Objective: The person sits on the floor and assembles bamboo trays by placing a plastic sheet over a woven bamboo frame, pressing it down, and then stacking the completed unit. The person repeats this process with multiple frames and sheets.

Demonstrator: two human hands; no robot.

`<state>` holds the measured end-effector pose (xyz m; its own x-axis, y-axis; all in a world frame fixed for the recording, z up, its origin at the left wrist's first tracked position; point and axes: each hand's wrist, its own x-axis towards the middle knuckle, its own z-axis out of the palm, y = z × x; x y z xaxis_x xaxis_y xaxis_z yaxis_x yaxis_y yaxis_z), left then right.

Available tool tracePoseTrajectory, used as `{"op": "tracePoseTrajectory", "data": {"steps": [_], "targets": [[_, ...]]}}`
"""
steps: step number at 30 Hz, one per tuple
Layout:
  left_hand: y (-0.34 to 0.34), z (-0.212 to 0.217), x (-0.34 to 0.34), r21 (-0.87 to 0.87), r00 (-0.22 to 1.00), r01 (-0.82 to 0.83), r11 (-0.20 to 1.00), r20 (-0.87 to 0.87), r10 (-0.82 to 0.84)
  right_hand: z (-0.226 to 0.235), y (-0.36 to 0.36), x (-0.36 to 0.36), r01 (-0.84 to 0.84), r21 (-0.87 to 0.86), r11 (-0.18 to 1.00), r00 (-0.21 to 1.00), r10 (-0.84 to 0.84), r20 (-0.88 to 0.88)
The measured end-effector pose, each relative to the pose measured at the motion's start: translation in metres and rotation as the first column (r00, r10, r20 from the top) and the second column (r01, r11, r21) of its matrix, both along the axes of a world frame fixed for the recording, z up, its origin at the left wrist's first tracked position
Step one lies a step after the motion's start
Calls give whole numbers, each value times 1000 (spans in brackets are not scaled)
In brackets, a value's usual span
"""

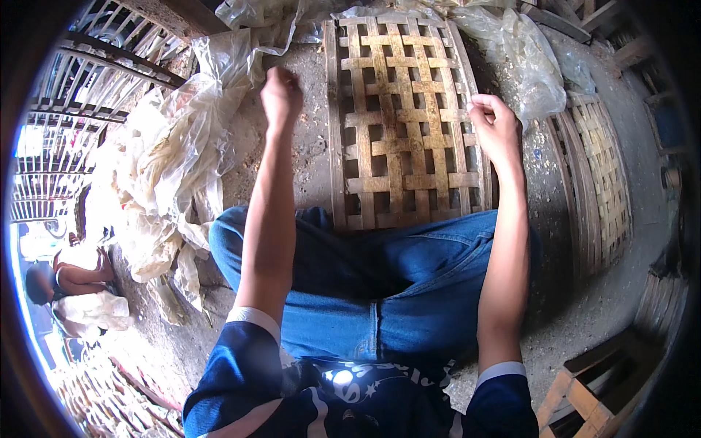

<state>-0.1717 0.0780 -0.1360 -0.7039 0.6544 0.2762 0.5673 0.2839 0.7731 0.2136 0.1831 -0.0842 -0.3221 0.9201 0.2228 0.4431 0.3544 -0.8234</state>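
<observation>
A woven bamboo rack with a wooden frame lies in front of my crossed legs. My left hand is closed in a fist off the rack's left side, over the gritty floor and beside crumpled clear plastic sheeting. What it holds, if anything, is hidden by the fingers. My right hand is at the rack's right rail, thumb and forefinger brought together in a pinch. Whether those fingertips touch the rail or hold something small, I cannot make out.
More plastic sheeting lies at the far right. A second stack of woven racks lies to the right. Slatted racks stand at the left, where another person sits low. A wooden frame is near right.
</observation>
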Motion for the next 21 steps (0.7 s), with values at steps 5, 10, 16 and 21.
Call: {"op": "tracePoseTrajectory", "data": {"steps": [5, 10, 16, 21], "targets": [[-44, 19, -9, -429, 873, -353, 831, -471, 127, 2, -3, 3, 2, -65, 998, 1000, 0, 29], [-18, 20, 44, -449, 770, 12, 894, -566, -294, -4, -2, 6, 6, -85, 996, 999, -2, 36], [-6, -3, 81, -485, 702, 38, 874, -609, -368, 4, 6, 16, -17, -99, 995, 999, 14, -34], [8, -39, 65, -364, 762, 70, 929, -582, -285, 10, 23, 48, 265, -89, 960, 946, -276, -170]]}}
